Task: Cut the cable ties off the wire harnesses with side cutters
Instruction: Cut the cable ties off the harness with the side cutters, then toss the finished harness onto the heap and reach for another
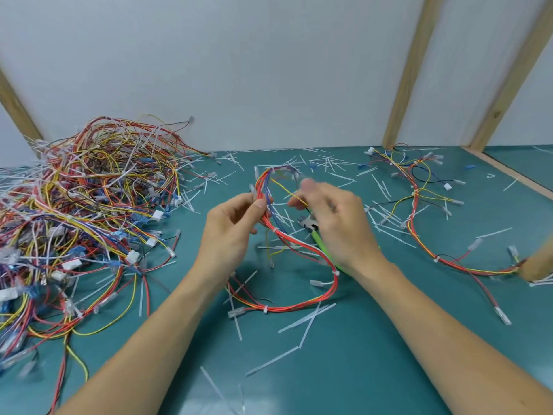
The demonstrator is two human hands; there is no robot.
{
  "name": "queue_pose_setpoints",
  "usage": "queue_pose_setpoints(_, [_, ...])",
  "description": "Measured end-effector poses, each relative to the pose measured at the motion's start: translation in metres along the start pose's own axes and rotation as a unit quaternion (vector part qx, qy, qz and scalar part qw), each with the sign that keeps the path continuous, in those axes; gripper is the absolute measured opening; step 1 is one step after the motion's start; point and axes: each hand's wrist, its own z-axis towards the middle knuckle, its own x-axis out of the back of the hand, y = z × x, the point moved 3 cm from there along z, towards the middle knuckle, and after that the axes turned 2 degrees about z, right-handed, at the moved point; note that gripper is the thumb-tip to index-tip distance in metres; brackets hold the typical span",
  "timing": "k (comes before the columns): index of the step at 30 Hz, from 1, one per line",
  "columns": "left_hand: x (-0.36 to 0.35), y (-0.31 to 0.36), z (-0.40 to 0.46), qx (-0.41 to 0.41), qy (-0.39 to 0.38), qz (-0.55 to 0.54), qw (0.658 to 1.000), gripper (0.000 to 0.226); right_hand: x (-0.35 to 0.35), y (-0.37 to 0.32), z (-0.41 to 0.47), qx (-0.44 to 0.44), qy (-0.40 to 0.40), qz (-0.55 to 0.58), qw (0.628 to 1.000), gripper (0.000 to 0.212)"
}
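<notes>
My left hand [236,226] pinches the red, blue and yellow wires of a wire harness [299,307] just above the teal mat. The harness loops from my fingers toward the mat's front, with white cable ties [274,230] around it at several spots. My right hand [338,223] holds the green-handled side cutters [321,242] in its palm. The jaws point left, close to the bundle. The fingertips of that hand are blurred and lie by a loose yellow wire [294,199] of the harness.
A big tangled pile of harnesses [89,199] fills the left of the teal mat [374,339]. Another harness [419,211] lies spread out on the right. Cut white tie pieces [326,163] litter the mat. Wooden posts [410,70] and a white wall stand behind.
</notes>
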Motion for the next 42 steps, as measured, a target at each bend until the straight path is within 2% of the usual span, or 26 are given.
queue_pose_setpoints(2, [-0.005,0.007,-0.005,-0.082,-0.014,0.028,0.996,0.021,0.005,0.006,0.006,-0.064,0.035,0.049,0.996,0.056])
queue_pose_setpoints(6, [-0.015,0.007,-0.01,-0.151,-0.073,0.114,0.979,0.012,-0.001,0.005,0.007,-0.077,-0.025,0.164,0.983,0.043])
queue_pose_setpoints(9, [-0.018,0.004,-0.013,-0.13,-0.132,0.122,0.975,0.016,-0.008,0.001,0.005,-0.031,-0.023,0.162,0.986,0.015])
queue_pose_setpoints(11, [-0.017,-0.001,-0.012,-0.103,-0.128,0.145,0.976,0.019,-0.007,0.002,0.005,-0.041,0.001,0.138,0.99,0.016])
queue_pose_setpoints(13, [-0.015,-0.005,-0.011,-0.094,-0.122,0.178,0.972,0.023,-0.003,0.004,0.006,-0.086,0.025,0.16,0.983,0.018])
queue_pose_setpoints(16, [-0.02,-0.01,-0.016,-0.092,-0.171,0.229,0.954,0.021,0.001,0.0,0.011,-0.176,0.02,0.318,0.931,0.026])
queue_pose_setpoints(18, [-0.025,-0.014,-0.021,-0.091,-0.205,0.257,0.94,0.024,0.002,0.001,0.012,-0.21,0.019,0.359,0.909,0.036])
queue_pose_setpoints(20, [-0.03,-0.015,-0.025,-0.097,-0.219,0.268,0.933,0.028,0.002,0.004,0.012,-0.221,0.02,0.36,0.906,0.036])
queue_pose_setpoints(22, [-0.031,-0.014,-0.025,-0.098,-0.213,0.266,0.935,0.028,0.004,0.007,0.013,-0.215,0.032,0.341,0.915,0.026])
queue_pose_setpoints(25, [-0.024,-0.013,-0.02,-0.092,-0.165,0.283,0.94,0.023,0.02,0.013,0.02,-0.147,0.092,0.239,0.955,0.014])
queue_pose_setpoints(26, [-0.019,-0.013,-0.018,-0.088,-0.146,0.321,0.931,0.022,0.028,0.014,0.025,-0.115,0.118,0.201,0.966,0.009])
queue_pose_setpoints(28, [-0.013,-0.012,-0.015,-0.075,-0.129,0.428,0.891,0.019,0.044,0.016,0.035,-0.065,0.175,0.157,0.97,0.01])
queue_pose_setpoints(30, [-0.013,-0.013,-0.015,-0.059,-0.152,0.493,0.855,0.021,0.062,0.016,0.047,-0.034,0.228,0.119,0.966,0.014])
queue_pose_setpoints(31, [-0.015,-0.013,-0.017,-0.053,-0.174,0.491,0.852,0.021,0.069,0.015,0.054,-0.019,0.246,0.089,0.965,0.016])
queue_pose_setpoints(33, [-0.022,-0.012,-0.022,-0.025,-0.251,0.39,0.885,0.016,0.083,0.014,0.07,0.011,0.271,0.019,0.962,0.021])
queue_pose_setpoints(34, [-0.028,-0.011,-0.026,0.007,-0.31,0.282,0.908,0.014,0.089,0.014,0.079,0.02,0.281,-0.022,0.959,0.024])
queue_pose_setpoints(35, [-0.035,-0.007,-0.033,0.043,-0.383,0.157,0.909,0.016,0.096,0.014,0.089,0.022,0.286,-0.069,0.956,0.028])
queue_pose_setpoints(36, [-0.04,-0.001,-0.04,0.067,-0.451,0.043,0.889,0.023,0.103,0.016,0.098,0.015,0.288,-0.122,0.95,0.031])
queue_pose_setpoints(38, [-0.045,0.005,-0.047,0.073,-0.525,-0.088,0.844,0.037,0.117,0.025,0.118,-0.013,0.274,-0.247,0.929,0.039])
queue_pose_setpoints(39, [-0.045,0.006,-0.046,0.069,-0.521,-0.115,0.843,0.039,0.123,0.031,0.127,-0.025,0.257,-0.31,0.915,0.043])
queue_pose_setpoints(40, [-0.043,0.005,-0.041,0.067,-0.486,-0.13,0.862,0.037,0.128,0.038,0.134,-0.032,0.236,-0.364,0.9,0.044])
queue_pose_setpoints(42, [-0.034,0.002,-0.027,0.073,-0.335,-0.117,0.932,0.027,0.134,0.055,0.142,-0.037,0.195,-0.435,0.878,0.038])
